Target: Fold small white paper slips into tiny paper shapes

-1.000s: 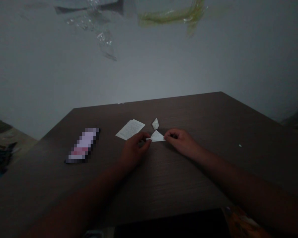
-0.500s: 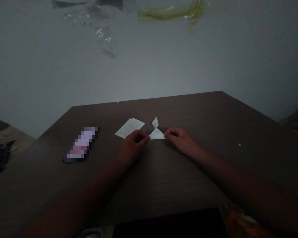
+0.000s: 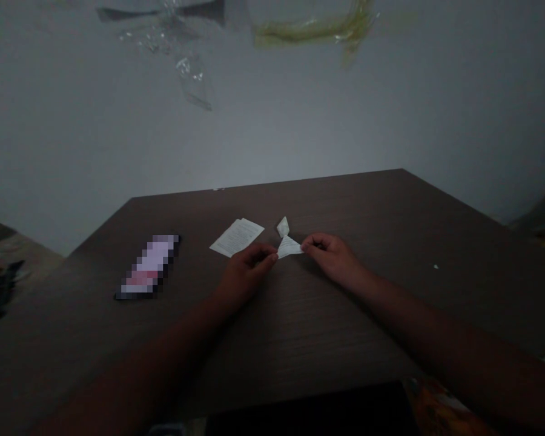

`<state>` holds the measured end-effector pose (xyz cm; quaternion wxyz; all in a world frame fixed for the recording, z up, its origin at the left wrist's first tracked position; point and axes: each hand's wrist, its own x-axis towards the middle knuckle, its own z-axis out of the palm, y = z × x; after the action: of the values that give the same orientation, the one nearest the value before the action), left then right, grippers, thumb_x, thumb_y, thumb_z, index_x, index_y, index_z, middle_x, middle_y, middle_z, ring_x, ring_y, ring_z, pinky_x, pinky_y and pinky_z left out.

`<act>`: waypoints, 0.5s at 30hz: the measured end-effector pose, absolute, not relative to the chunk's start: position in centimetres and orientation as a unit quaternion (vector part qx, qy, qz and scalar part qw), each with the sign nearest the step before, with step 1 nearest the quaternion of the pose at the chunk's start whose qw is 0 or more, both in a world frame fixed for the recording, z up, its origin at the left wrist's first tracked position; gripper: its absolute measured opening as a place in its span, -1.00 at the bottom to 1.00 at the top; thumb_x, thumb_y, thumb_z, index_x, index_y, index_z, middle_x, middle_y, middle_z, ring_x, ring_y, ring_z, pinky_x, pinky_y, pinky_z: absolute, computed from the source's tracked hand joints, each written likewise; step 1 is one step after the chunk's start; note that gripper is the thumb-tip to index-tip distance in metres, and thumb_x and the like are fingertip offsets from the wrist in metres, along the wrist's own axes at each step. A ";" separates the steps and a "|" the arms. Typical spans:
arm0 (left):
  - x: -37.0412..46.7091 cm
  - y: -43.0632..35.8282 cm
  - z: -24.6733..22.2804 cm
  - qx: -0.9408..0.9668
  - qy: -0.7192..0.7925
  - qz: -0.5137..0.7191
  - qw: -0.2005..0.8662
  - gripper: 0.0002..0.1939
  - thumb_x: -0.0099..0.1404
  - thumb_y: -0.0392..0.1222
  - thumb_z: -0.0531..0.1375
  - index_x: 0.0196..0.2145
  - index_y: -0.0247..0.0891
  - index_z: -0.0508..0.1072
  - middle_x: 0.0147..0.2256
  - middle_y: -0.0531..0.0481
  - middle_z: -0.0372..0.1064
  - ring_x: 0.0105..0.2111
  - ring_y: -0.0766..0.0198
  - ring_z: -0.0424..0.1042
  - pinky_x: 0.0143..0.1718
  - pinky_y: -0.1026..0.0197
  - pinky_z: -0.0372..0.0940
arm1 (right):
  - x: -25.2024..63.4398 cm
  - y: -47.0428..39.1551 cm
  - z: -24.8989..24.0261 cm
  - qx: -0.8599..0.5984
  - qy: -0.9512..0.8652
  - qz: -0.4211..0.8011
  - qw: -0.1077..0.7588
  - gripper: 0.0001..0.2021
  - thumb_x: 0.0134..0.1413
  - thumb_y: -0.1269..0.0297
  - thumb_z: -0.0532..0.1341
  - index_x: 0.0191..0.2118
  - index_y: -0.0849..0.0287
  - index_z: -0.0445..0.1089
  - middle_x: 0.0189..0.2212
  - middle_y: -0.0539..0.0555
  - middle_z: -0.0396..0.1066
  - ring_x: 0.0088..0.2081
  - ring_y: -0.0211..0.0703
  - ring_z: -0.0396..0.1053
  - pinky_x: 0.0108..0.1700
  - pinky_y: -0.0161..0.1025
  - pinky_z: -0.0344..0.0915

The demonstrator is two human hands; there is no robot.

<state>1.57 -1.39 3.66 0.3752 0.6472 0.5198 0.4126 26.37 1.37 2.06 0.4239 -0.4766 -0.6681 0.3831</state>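
Between my hands is a small folded paper triangle (image 3: 289, 246), white with lines of print, its point facing away from me. My left hand (image 3: 249, 269) pinches its left corner between thumb and fingers. The right corner is pinched by my right hand (image 3: 324, 249). Just beyond the triangle's tip lies a small folded paper piece (image 3: 283, 227), diamond-shaped. Printed paper sheets (image 3: 237, 237), slightly fanned, rest beyond my left hand.
A phone (image 3: 149, 266) with a lit, blurred screen lies at the left of the brown table (image 3: 345, 206). A tiny white scrap (image 3: 436, 266) is at the right. Behind the table rises a pale wall (image 3: 300, 121) with clear and yellow tape (image 3: 309, 30) on it.
The triangle's left corner has shifted right and tilted down, its lower edge now curved. My left hand has moved slightly right with it. My right hand stays nearly in place.
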 end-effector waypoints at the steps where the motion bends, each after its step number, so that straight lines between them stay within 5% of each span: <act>1: 1.6 -1.4 3.8 0.646 0.521 0.413 0.375 -0.73 0.35 0.13 0.42 -0.20 -0.11 0.71 -0.16 -0.09 0.76 -0.08 -0.11 0.73 0.01 -0.06 0.60 | 26.4 1.4 2.0 -0.479 -0.666 0.385 0.423 -0.84 0.27 0.21 0.30 -0.37 0.03 0.51 -0.38 0.02 0.53 -0.30 -0.05 0.47 -0.18 -0.14 0.40; 8: 1.5 -1.3 4.0 0.616 0.529 0.421 0.404 -0.72 0.33 0.15 0.43 -0.23 -0.09 0.77 -0.13 -0.09 0.80 -0.02 -0.14 0.72 0.09 -0.09 0.58 | 26.5 1.4 2.0 -0.466 -0.683 0.368 0.424 -0.82 0.31 0.21 0.30 -0.38 0.02 0.49 -0.37 0.03 0.54 -0.29 -0.03 0.48 -0.17 -0.13 0.42; 15: 1.5 -0.8 2.9 0.582 0.517 0.426 0.462 -0.65 0.20 0.15 0.52 -0.20 -0.14 0.74 -0.15 -0.09 0.77 -0.10 -0.09 0.72 -0.06 -0.02 0.58 | 26.3 1.3 2.1 -0.478 -0.675 0.372 0.423 -0.85 0.28 0.21 0.29 -0.35 0.03 0.50 -0.35 0.04 0.55 -0.26 -0.03 0.49 -0.15 -0.12 0.40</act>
<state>1.51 -0.80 2.88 0.4618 0.5817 0.5166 0.4261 26.34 1.34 2.10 0.4226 -0.4779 -0.6745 0.3716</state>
